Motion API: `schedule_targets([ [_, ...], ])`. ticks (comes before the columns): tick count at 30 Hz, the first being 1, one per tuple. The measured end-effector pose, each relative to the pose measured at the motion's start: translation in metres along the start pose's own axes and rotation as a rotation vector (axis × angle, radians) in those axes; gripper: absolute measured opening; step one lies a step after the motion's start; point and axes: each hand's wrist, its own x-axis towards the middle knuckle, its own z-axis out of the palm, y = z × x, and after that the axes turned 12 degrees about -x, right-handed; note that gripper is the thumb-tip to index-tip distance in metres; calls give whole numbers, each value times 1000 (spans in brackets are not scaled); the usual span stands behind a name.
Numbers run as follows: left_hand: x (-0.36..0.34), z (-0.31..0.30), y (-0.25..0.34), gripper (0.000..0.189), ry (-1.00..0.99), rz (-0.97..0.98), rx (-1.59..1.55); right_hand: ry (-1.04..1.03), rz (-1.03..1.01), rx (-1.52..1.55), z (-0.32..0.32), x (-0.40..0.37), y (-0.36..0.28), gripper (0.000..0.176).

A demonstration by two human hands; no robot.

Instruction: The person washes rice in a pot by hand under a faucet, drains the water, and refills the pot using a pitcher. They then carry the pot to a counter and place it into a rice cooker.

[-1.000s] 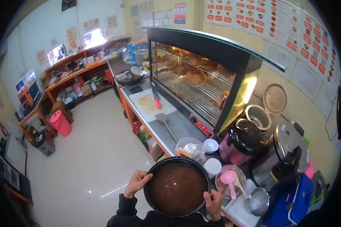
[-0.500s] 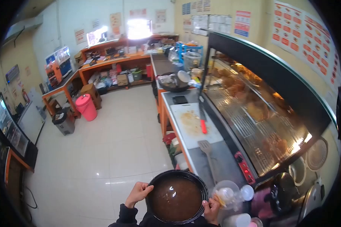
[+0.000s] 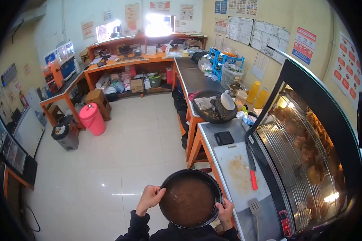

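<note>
A round black basin (image 3: 191, 199) full of brown liquid is held level in front of my body. My left hand (image 3: 150, 198) pinches its left rim, thumb on top. On the opposite rim my right hand (image 3: 225, 211) is closed, with the thumb over the edge. Just right of the right hand, a slotted spatula (image 3: 255, 209) lies on the steel counter. Beyond it sits a stained white cutting board (image 3: 242, 170), and a knife with a red handle (image 3: 253, 180) rests along its right side.
A glass warming cabinet (image 3: 305, 160) with fried food stands on the right. Farther along the counter are a large black pan (image 3: 214, 106) and a blue rack (image 3: 225, 60). A pink bucket (image 3: 92, 119) and a grey bin (image 3: 65, 134) stand on the tiled floor (image 3: 137, 132) at left.
The view has moved forward along the counter, so the board, spatula and cabinet sit farther right and nearer. Both hands keep hold of the basin; the containers at lower right have left view.
</note>
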Motion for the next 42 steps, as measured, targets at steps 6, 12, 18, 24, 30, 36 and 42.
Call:
schedule_targets([
  [6,143,-41,-24,42,19,-51,-162,-29,-110,-104,67,142,-15,8],
  [12,295,-77,-11,41,55,-125,-186,-77,-116,-16,117,285,-81,22],
  [18,447,-96,9,38,108,-73,-163,-62,-158,-5,150,434,-139,19],
  [24,617,-109,7,36,-21,14,-191,94,-148,67,210,574,-133,16],
  [30,796,-110,-29,38,-241,93,-77,239,1,106,260,669,-137,10],
  [36,950,-88,-56,41,-416,159,122,422,110,111,294,759,-151,16],
  [42,1049,-45,-93,42,-565,140,5,633,93,-198,310,830,-116,25],
])
